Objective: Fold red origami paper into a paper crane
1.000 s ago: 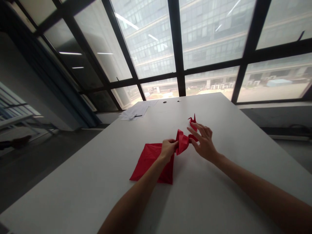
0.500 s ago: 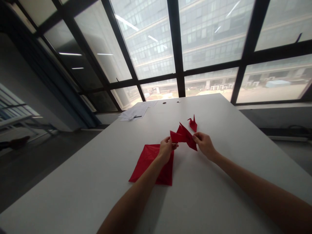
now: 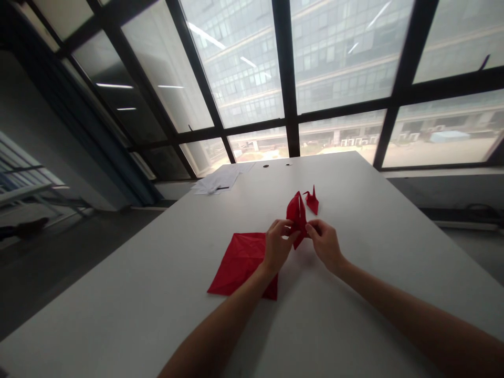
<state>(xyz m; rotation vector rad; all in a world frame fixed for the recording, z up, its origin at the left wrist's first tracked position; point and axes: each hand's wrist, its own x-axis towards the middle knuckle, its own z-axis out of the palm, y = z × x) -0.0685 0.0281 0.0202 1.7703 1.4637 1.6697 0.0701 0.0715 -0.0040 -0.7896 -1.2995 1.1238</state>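
Observation:
My left hand (image 3: pixel 277 247) and my right hand (image 3: pixel 323 242) both pinch a partly folded piece of red paper (image 3: pixel 296 214), held upright a little above the white table (image 3: pixel 354 294). The fingertips of the two hands almost meet at its lower edge. Flat on the table under my left wrist lies a creased square sheet of red paper (image 3: pixel 240 262). Just beyond the held piece stands a small finished red paper crane (image 3: pixel 312 200).
A loose pile of white papers with a dark pen (image 3: pixel 217 181) lies at the table's far left corner. Two small dark spots (image 3: pixel 266 166) mark the far edge. Tall windows with black frames stand behind the table; the floor drops away on the left.
My hands have drawn together, and the folded red piece has gone from spread wide between them to narrow and upright. The flat sheet and the crane have not moved.

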